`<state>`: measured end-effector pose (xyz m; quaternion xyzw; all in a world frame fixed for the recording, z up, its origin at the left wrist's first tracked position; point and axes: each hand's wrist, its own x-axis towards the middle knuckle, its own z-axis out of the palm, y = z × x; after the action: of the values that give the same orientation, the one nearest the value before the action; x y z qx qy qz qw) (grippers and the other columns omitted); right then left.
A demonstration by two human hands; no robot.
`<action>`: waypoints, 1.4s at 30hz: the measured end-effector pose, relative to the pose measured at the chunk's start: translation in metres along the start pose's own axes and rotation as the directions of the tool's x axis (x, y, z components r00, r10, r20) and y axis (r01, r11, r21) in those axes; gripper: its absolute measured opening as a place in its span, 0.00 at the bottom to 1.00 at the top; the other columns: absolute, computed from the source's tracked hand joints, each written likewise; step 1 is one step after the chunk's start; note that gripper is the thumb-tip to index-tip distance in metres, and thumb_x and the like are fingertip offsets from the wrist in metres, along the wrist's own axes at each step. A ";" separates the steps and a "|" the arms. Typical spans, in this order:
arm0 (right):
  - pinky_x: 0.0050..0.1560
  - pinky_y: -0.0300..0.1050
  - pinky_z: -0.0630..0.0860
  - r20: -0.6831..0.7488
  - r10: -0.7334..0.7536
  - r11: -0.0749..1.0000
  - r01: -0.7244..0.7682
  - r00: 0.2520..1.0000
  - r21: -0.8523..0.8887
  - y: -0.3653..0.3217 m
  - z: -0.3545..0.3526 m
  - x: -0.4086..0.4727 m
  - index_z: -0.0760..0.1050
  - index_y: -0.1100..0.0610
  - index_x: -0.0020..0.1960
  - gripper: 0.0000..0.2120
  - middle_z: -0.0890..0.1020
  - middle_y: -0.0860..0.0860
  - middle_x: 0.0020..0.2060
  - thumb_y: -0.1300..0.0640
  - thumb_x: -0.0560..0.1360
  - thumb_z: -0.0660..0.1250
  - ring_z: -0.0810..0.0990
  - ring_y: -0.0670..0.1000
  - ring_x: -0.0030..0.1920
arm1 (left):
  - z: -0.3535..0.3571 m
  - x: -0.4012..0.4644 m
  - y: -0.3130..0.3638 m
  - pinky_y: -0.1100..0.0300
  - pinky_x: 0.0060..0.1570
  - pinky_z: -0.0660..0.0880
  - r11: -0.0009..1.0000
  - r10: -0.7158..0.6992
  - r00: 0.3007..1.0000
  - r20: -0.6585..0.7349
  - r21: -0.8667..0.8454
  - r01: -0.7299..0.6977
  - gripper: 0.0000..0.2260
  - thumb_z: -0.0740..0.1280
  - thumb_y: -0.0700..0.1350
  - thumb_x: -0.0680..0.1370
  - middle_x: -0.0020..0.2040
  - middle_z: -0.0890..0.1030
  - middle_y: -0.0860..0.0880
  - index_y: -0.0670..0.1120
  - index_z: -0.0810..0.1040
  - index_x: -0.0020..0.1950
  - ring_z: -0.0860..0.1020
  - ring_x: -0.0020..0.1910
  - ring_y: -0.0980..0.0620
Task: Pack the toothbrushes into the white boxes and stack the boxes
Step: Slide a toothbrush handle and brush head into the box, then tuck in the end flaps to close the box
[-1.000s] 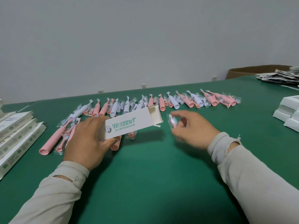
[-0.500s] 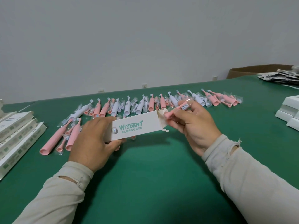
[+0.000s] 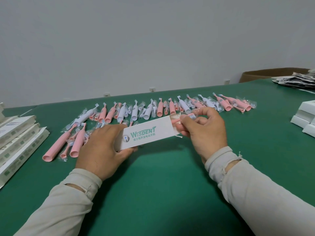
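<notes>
Left hand grips white box; right hand pinches wrapped pink brush head at its open end

White box, held in the left hand: beyond the grip its face reads "WISDENT" in green, over a line of Chinese characters, beside a round tooth emblem.

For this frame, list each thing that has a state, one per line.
white box: right end open, flap up, held off the table
pink brush head: wrapped, partly inside the open end
left hand: grips the box
right hand: pinches the brush head
boxes at left: stacked, leaning
</notes>
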<state>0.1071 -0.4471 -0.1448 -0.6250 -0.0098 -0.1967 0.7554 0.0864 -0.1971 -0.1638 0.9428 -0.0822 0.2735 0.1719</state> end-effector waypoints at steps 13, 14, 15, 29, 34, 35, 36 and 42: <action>0.67 0.43 0.65 0.352 -0.044 0.899 0.190 0.935 -0.394 0.003 0.010 -0.010 0.82 0.39 0.46 0.11 0.70 0.39 0.63 0.49 0.66 0.68 0.69 0.44 0.66 | -0.001 -0.002 0.009 0.51 0.48 0.72 1.000 0.019 1.000 -0.022 -0.020 -0.020 0.28 0.71 0.63 0.69 0.57 0.78 0.55 0.54 0.74 0.66 0.70 0.51 0.53; 0.69 0.44 0.63 0.410 -0.009 0.889 0.195 0.912 -0.413 0.004 0.009 -0.011 0.83 0.40 0.48 0.13 0.68 0.39 0.67 0.48 0.65 0.66 0.65 0.45 0.71 | 0.000 -0.002 0.012 0.51 0.47 0.72 0.999 0.033 0.999 -0.024 -0.030 -0.034 0.27 0.70 0.62 0.68 0.56 0.78 0.55 0.55 0.73 0.65 0.70 0.51 0.54; 0.69 0.43 0.62 0.476 0.041 0.895 0.180 0.879 -0.409 0.006 0.009 -0.011 0.83 0.41 0.50 0.15 0.68 0.37 0.67 0.47 0.65 0.67 0.62 0.44 0.73 | 0.000 -0.003 0.014 0.51 0.47 0.73 0.998 0.042 0.999 -0.022 -0.037 -0.043 0.27 0.71 0.62 0.68 0.55 0.78 0.55 0.56 0.73 0.65 0.70 0.51 0.54; 0.49 0.47 0.76 -0.039 0.141 0.383 -0.091 0.989 -0.919 0.021 -0.055 0.063 0.75 0.50 0.44 0.04 0.81 0.49 0.44 0.52 0.76 0.68 0.79 0.53 0.45 | 0.001 0.000 0.002 0.48 0.48 0.74 0.999 -0.041 0.999 -0.013 -0.004 0.041 0.25 0.74 0.60 0.70 0.55 0.79 0.54 0.55 0.75 0.63 0.72 0.51 0.50; 0.55 0.48 0.76 0.073 0.259 0.277 -0.001 0.963 -0.961 0.016 -0.046 0.062 0.72 0.50 0.62 0.17 0.80 0.50 0.50 0.56 0.74 0.69 0.78 0.55 0.50 | 0.000 0.000 0.001 0.48 0.51 0.73 0.998 -0.064 0.998 -0.005 -0.011 0.064 0.27 0.75 0.60 0.70 0.58 0.79 0.53 0.54 0.74 0.66 0.72 0.54 0.48; 0.53 0.46 0.75 0.106 0.283 0.239 0.037 0.953 -0.970 0.015 -0.045 0.060 0.70 0.51 0.65 0.20 0.78 0.51 0.50 0.56 0.74 0.69 0.77 0.55 0.49 | 0.000 0.000 0.001 0.48 0.52 0.73 0.997 -0.070 0.998 -0.003 -0.009 0.070 0.28 0.75 0.60 0.70 0.58 0.79 0.53 0.54 0.74 0.66 0.72 0.55 0.48; 0.52 0.46 0.74 0.126 0.305 0.211 0.062 0.944 -0.975 0.014 -0.044 0.058 0.69 0.52 0.67 0.22 0.77 0.52 0.50 0.56 0.74 0.69 0.76 0.55 0.49 | 0.000 0.000 0.001 0.48 0.52 0.73 0.997 -0.073 0.997 -0.002 -0.008 0.073 0.28 0.75 0.60 0.70 0.59 0.79 0.53 0.54 0.74 0.66 0.72 0.55 0.48; 0.33 0.40 0.77 0.182 0.049 0.804 0.069 0.982 -0.591 0.000 -0.039 0.043 0.74 0.54 0.58 0.12 0.82 0.51 0.32 0.61 0.74 0.65 0.80 0.49 0.30 | 0.000 0.000 0.000 0.49 0.51 0.73 0.997 -0.074 0.997 -0.002 0.004 0.074 0.28 0.75 0.60 0.70 0.58 0.79 0.52 0.53 0.74 0.66 0.72 0.54 0.49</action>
<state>0.1378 -0.4967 -0.1417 -0.8456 -0.0223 -0.1339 0.5163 0.0867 -0.1973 -0.1641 0.9453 -0.0464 0.2681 0.1799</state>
